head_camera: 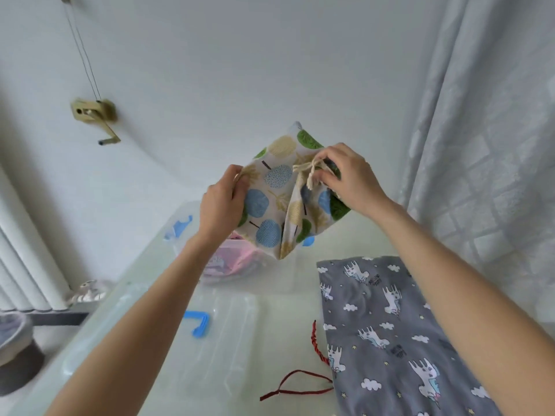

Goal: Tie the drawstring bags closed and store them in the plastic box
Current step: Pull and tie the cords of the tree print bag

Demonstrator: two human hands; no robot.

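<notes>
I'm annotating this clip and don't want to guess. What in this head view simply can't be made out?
- Clear plastic box: its contents are blurred by the wall and blocked by the left hand; only pink fabric shows.
- Tree-print drawstring bag: whether the cream cord is knotted is hidden by the right hand.
- Grey unicorn-print bag: its lower end is cut off by the frame's bottom edge.
</notes>
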